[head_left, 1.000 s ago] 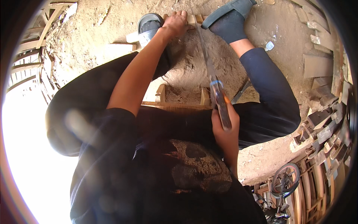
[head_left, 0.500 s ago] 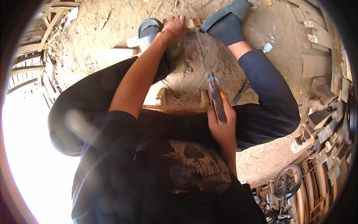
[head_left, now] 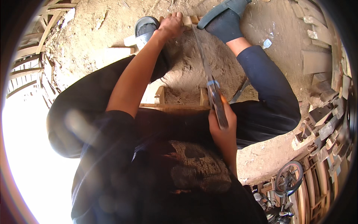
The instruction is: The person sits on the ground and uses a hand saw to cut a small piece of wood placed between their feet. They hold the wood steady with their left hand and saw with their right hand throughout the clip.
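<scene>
Head view: wooden strip point(head_left: 187, 21) as landmark; long axis sideways, between sandalled feet. Left hand point(head_left: 170, 25) nearer, clasped over strip's left part; strip reaches out rightward from its fingers. Handsaw point(head_left: 207, 72) lengthwise to person, far end of blade across strip just right of left hand; cut depth too small to tell. Right hand point(head_left: 222, 135) well back from strip, toward person and slightly right, wrapped round saw handle; strip lies ahead, slightly left. Right sandal point(head_left: 223, 13) just beside strip's right end.

Massive white glare way left of the right hand point(head_left: 224, 125), soft shadow on the dirt point(head_left: 182, 50) just beside the left hand point(head_left: 171, 26), fisheye bending the planks point(head_left: 311, 183) right of both.
</scene>
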Action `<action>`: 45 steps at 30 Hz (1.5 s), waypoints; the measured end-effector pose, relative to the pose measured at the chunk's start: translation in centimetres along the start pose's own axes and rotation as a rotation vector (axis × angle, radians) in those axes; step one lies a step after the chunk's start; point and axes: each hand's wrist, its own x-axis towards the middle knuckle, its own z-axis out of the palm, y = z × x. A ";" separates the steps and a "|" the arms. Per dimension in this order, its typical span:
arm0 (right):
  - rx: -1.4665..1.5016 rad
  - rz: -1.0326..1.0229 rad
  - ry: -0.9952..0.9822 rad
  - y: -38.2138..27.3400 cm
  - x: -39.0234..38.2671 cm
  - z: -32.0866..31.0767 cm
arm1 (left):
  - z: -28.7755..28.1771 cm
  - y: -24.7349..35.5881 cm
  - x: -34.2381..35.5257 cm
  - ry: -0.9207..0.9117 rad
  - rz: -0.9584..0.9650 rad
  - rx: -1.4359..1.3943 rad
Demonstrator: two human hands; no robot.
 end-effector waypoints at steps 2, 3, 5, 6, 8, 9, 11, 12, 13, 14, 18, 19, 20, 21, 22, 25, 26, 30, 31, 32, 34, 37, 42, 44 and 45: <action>-0.020 -0.048 -0.001 1.9 2.2 1.1 | -0.5 -0.5 0.2 -0.030 0.003 -0.014; -0.038 -0.066 0.010 2.4 2.9 1.3 | -0.6 0.0 0.1 -0.040 0.010 -0.003; 0.004 -0.108 0.026 1.8 1.5 0.7 | -0.6 -0.4 -0.1 -0.015 0.004 0.000; 0.027 -0.128 0.031 1.5 0.4 0.4 | -0.5 -0.9 -0.2 -0.004 -0.002 0.004; 0.045 -0.030 0.004 0.9 -0.3 -0.1 | -0.4 -0.6 -0.5 0.003 0.000 -0.028; 0.061 -0.052 -0.007 1.2 0.6 0.1 | -0.4 -0.5 -0.4 0.019 -0.018 -0.041; 0.062 0.007 -0.049 1.0 2.9 0.5 | 0.1 -0.4 -0.3 0.062 -0.017 -0.080; 0.052 0.082 -0.080 0.3 4.7 0.5 | 0.3 -0.5 -0.2 0.093 0.000 -0.100; 0.041 0.153 -0.114 -0.3 5.8 0.6 | 0.7 -0.8 0.0 0.127 0.013 -0.118; 0.062 0.101 -0.086 -0.1 5.4 0.7 | 1.1 -1.1 0.0 0.158 0.026 -0.119; 0.112 -0.022 -0.009 2.1 2.4 1.0 | 0.2 -0.9 -0.7 0.174 0.039 -0.177; 0.111 -0.022 -0.009 2.1 2.7 1.2 | -0.1 -0.9 -0.9 0.170 0.039 -0.187; 0.110 -0.024 -0.003 2.0 3.2 1.5 | -0.2 -0.9 -0.9 0.169 0.043 -0.197; 0.071 -0.110 0.021 2.3 4.7 1.9 | -0.3 -0.8 -0.9 0.152 0.032 -0.200; 0.119 -0.028 -0.017 2.4 6.1 2.1 | -0.2 -0.8 -0.9 0.133 0.015 -0.206; 0.193 0.101 -0.088 2.5 8.2 2.1 | 0.0 -0.8 -1.1 0.149 0.015 -0.234; 0.149 0.021 -0.047 2.6 7.8 2.2 | -0.1 -1.0 -1.1 0.171 0.021 -0.246; 0.053 -0.153 0.068 3.2 4.6 3.1 | 0.0 -0.8 -1.3 0.113 0.009 -0.192; 0.056 -0.194 0.075 3.5 5.3 3.5 | 0.0 -1.0 -1.4 0.142 0.008 -0.180; 0.050 -0.231 0.091 3.6 5.9 3.7 | 0.2 -0.9 -1.2 0.171 0.017 -0.177; 0.042 -0.148 0.047 2.9 7.9 4.0 | 0.3 -0.7 -1.1 0.183 0.020 -0.183; 0.057 0.003 -0.025 2.3 8.8 3.8 | 0.1 -0.2 -1.2 0.146 0.007 -0.193; 0.086 -0.165 0.090 3.6 5.4 5.3 | 1.0 -0.6 -0.8 0.181 0.011 -0.099; 0.084 -0.127 0.058 3.1 7.1 5.7 | 0.7 -0.7 -1.0 0.222 0.012 -0.150; 0.056 -0.044 0.018 2.6 8.0 5.8 | 0.5 -0.8 -1.1 0.131 0.000 -0.101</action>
